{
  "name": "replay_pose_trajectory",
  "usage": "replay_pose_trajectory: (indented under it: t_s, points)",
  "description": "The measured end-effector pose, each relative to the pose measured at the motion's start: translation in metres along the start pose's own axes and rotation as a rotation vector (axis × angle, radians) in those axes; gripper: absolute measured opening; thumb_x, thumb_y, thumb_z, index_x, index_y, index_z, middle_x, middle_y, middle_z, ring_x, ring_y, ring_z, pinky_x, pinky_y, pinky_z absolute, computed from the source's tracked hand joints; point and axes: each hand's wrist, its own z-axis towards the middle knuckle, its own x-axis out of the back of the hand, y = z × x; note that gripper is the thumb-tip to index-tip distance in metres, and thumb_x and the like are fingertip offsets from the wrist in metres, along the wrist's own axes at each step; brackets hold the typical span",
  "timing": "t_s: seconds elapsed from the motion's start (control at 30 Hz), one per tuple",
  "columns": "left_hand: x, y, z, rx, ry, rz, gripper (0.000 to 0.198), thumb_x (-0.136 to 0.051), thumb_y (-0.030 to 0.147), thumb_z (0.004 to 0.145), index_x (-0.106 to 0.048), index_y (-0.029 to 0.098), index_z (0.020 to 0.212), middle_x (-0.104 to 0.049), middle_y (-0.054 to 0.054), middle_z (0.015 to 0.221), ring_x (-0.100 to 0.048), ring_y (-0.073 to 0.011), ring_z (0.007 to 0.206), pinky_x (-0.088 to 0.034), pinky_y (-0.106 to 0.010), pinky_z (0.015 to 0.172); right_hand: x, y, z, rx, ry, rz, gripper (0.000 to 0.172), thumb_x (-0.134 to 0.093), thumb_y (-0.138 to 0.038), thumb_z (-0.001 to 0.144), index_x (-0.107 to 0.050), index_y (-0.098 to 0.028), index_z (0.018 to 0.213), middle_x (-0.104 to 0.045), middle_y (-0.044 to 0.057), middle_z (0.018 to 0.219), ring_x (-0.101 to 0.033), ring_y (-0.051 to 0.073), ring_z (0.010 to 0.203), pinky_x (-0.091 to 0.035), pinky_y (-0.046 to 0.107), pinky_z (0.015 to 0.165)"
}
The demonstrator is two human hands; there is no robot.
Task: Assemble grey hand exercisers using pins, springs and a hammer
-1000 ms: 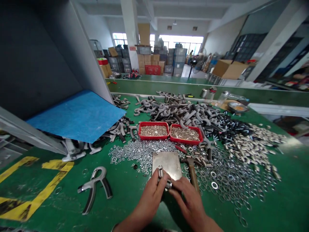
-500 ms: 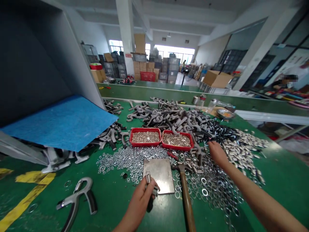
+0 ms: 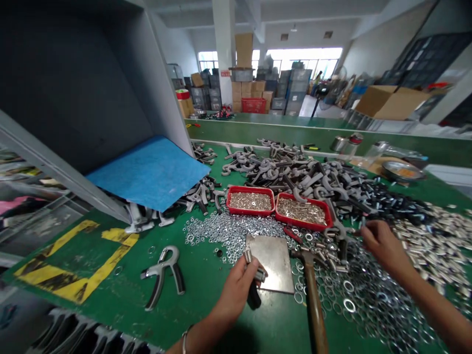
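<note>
My left hand (image 3: 239, 280) is closed around part of a hand grip strengthener, beside the left edge of a flat metal plate (image 3: 275, 265). A coil spring (image 3: 248, 255) stands up above the thumb, and a black handle (image 3: 253, 296) hangs below the fingers. My right hand (image 3: 383, 243) is closed in a pinch between the loose metal rings and the black-headed screws (image 3: 391, 201). A small thing shows at its fingertips, too blurred to name. On the left of the table lies a hand grip strengthener (image 3: 167, 270) with both handles and its spring.
A hammer (image 3: 313, 300) lies right of the plate, by loose rings (image 3: 348, 305). Two red trays (image 3: 250, 213) of small metal parts stand behind, with nuts (image 3: 221, 231) before them. Grey handles (image 3: 273, 167) are heaped farther back; a grey box (image 3: 162, 73) rises at left.
The view has turned left, so the table contents appear farther right. My right hand has shifted slightly right past the trays, still pinching. My left hand keeps its hold beside the plate.
</note>
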Motion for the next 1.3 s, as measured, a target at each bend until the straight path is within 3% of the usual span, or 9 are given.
replay_pose_trajectory:
  t_s: [0.13,0.3,0.43,0.67,0.87,1.0,1.1,1.2,1.3]
  points:
    - [-0.003,0.002,0.004,-0.011,0.018,-0.022,0.042,-0.047,0.056,0.093,-0.059,0.016,0.09,-0.063,-0.005,0.085,-0.057,-0.0158,0.074,-0.047,-0.027,0.071,-0.045,-0.082,-0.097,0.284,-0.473,0.164,0.019,-0.053,-0.037,0.094,-0.064,-0.026,0.104,-0.069,0.006,0.099,-0.065,0.024,0.089,-0.05,0.038,0.08]
    - [0.001,0.013,-0.008,-0.093,-0.004,0.071,0.037,-0.046,0.051,0.095,-0.059,0.018,0.088,-0.058,-0.002,0.077,-0.056,-0.0159,0.072,-0.046,-0.026,0.07,-0.074,-0.14,-0.144,0.438,-0.59,0.214,0.016,-0.045,-0.025,0.099,-0.059,-0.024,0.106,-0.066,0.006,0.102,-0.063,0.021,0.096,-0.049,0.037,0.087]
    - [0.004,0.016,-0.017,-0.165,0.008,0.153,0.031,-0.048,0.047,0.095,-0.06,0.019,0.087,-0.059,-0.001,0.077,-0.055,-0.0168,0.075,-0.044,-0.026,0.075,-0.08,-0.146,-0.146,0.452,-0.599,0.196,0.015,-0.045,-0.023,0.098,-0.055,-0.023,0.109,-0.065,0.008,0.106,-0.063,0.022,0.099,-0.05,0.04,0.089]
    - [0.004,0.018,-0.018,-0.143,-0.009,0.133,0.031,-0.045,0.046,0.096,-0.058,0.018,0.095,-0.06,-0.002,0.083,-0.054,-0.0166,0.076,-0.044,-0.026,0.073,-0.08,-0.143,-0.16,0.23,-0.493,0.304,0.016,-0.049,-0.027,0.096,-0.052,-0.023,0.112,-0.07,0.007,0.104,-0.068,0.021,0.094,-0.055,0.037,0.083]
    - [0.004,0.019,-0.024,-0.168,-0.066,0.21,0.031,-0.044,0.047,0.097,-0.056,0.019,0.095,-0.061,-0.003,0.089,-0.055,-0.0179,0.082,-0.045,-0.028,0.076,-0.077,-0.137,-0.163,0.41,-0.505,0.387,0.021,-0.054,-0.029,0.094,-0.059,-0.025,0.114,-0.07,0.009,0.113,-0.066,0.024,0.106,-0.05,0.043,0.094]
    - [0.006,0.016,-0.024,-0.253,-0.031,0.395,0.028,-0.04,0.044,0.098,-0.053,0.019,0.095,-0.06,-0.004,0.089,-0.054,-0.0186,0.081,-0.043,-0.031,0.077,-0.086,-0.15,-0.162,-0.021,-0.729,0.81,0.021,-0.051,-0.04,0.096,-0.053,-0.023,0.108,-0.07,0.002,0.076,-0.066,0.015,0.056,-0.054,0.028,0.056]
    - [0.01,0.014,-0.021,-0.313,-0.014,0.483,0.025,-0.04,0.041,0.098,-0.052,0.019,0.094,-0.06,-0.005,0.088,-0.054,-0.0195,0.082,-0.043,-0.032,0.078,-0.096,-0.159,-0.164,-0.265,-0.83,1.077,0.032,-0.051,-0.047,0.096,-0.044,-0.022,0.114,-0.072,0.004,0.081,-0.064,0.014,0.051,-0.049,0.023,0.044]
    - [0.012,0.013,-0.019,-0.306,0.004,0.446,0.025,-0.042,0.041,0.098,-0.053,0.019,0.092,-0.06,-0.005,0.087,-0.055,-0.0189,0.081,-0.043,-0.031,0.077,-0.102,-0.156,-0.165,-0.15,-0.757,0.94,0.029,-0.051,-0.045,0.096,-0.044,-0.022,0.112,-0.073,0.006,0.084,-0.069,0.017,0.06,-0.056,0.029,0.055]
    - [0.011,0.017,-0.02,-0.231,-0.023,0.273,0.026,-0.045,0.042,0.097,-0.055,0.019,0.09,-0.059,-0.003,0.083,-0.055,-0.0166,0.078,-0.044,-0.027,0.073,-0.101,-0.142,-0.166,0.227,-0.517,0.559,0.021,-0.051,-0.036,0.096,-0.052,-0.023,0.113,-0.073,0.009,0.099,-0.071,0.022,0.084,-0.056,0.038,0.077]
